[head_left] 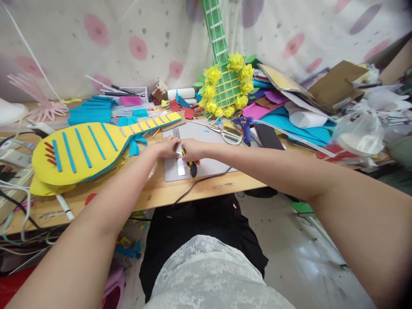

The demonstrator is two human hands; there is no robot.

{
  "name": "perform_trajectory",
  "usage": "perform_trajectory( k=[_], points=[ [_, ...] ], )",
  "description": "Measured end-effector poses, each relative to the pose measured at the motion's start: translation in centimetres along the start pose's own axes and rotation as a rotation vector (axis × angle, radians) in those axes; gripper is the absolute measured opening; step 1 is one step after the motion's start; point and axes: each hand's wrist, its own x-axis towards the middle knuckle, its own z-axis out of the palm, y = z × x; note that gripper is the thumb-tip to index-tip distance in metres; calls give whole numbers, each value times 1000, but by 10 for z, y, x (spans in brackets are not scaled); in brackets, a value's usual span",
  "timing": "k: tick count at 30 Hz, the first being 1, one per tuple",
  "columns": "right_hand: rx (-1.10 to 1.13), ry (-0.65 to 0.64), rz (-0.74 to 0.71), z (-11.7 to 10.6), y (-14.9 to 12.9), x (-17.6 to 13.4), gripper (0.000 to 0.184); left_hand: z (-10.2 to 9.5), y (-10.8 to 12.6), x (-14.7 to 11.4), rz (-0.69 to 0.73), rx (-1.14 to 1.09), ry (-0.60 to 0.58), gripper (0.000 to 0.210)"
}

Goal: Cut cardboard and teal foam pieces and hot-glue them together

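While the left hand (169,146) lies over the upper part of the ruler (182,168), the right hand (192,150) is closed around the black-and-yellow utility knife (193,168) just to the ruler's right. Whether the left hand pinches the ruler or only presses it down, I cannot tell. Both tools are over the grey mat (210,165), close to the table's (157,193) front edge, and the ruler points from that edge towards the back.

For a clean line, the ruler should be pressed flat along its whole length, since its end nearest the front edge has no hand on it. The left fingertips are best kept back from the guiding side, as the two hands nearly meet there. The blade is hidden, so its contact cannot be judged; light, repeated strokes against the ruler would be safer than one hard pull. The black cord (194,184) between the mat and the front edge would be better moved aside.
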Motion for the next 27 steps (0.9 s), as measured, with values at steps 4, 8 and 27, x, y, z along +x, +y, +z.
perform_trajectory(
  k=[4, 8, 27],
  points=[
    [-12, -48, 23, 2, 1, -2, 34, -2, 3, -2, -9, -2, -10, 68],
    [29, -66, 7, 4, 2, -5, 37, -2, 4, -3, -19, -10, -4, 69],
    [2, -182, -44, 5, -3, -23, 33, -8, 10, -5, -65, -2, -24, 76]
  ],
)
